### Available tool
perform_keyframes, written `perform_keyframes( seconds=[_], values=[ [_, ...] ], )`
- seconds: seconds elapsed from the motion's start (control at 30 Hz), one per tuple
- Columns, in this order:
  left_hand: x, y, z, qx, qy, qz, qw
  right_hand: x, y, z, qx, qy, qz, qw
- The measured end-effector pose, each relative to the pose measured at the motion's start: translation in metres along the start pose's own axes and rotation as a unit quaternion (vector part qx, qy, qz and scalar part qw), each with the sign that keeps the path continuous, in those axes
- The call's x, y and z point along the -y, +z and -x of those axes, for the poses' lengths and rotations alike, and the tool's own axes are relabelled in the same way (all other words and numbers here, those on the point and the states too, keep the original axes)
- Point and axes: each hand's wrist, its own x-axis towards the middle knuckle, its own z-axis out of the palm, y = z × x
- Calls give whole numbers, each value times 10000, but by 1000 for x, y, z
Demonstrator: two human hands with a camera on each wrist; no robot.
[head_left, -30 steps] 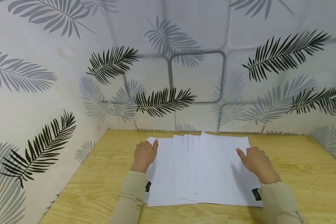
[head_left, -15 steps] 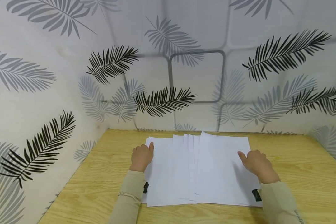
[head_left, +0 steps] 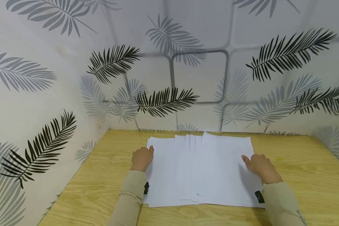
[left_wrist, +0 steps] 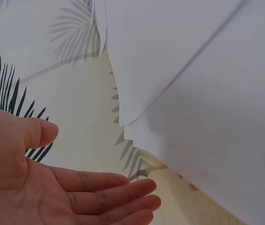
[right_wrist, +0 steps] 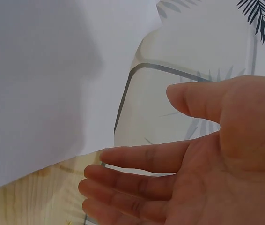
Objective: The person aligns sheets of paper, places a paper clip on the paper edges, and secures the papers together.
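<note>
- Table (head_left: 90,185), lower frame: we see its wood-grain top supporting the paper.
- Paper sheets (head_left: 169,172), lower centre: overlapping, edges staggered; we judge that light, even pressure from both sides would limit creasing.
- Right hand (head_left: 261,168), lower right: fingers extended, grasping nothing.
- Left hand (head_left: 142,159), left of centre: fingers likewise straight and free; we would match both hands' pace.

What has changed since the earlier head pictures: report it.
The left hand shifted slightly left and lower in the head view; the right hand also dropped slightly. Neither visibly gripped or released anything. The white sheets stayed fanned out.
</note>
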Motion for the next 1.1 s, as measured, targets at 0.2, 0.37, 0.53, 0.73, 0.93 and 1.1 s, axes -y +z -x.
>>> perform_keyframes(
  seconds=[0.2,0.37,0.53,0.73,0.93,1.1],
  values=[
    [2,1,0,56,-98,174,9998,0,0,0,65,14,25,10000],
    [2,1,-1,75,-94,228,9997,-1,1,0,151,15,85,9998],
    [2,3,-2,189,-51,153,9997,-2,2,-3,272,176,117,9994],
    [3,4,-3,285,-100,109,9995,-4,5,-5,285,292,102,9991],
    [4,5,-5,265,-139,103,9995,-7,5,-4,144,256,13,9996],
    [7,5,-9,251,-125,159,9995,-9,3,-4,-10,350,-181,9992]
  ],
)
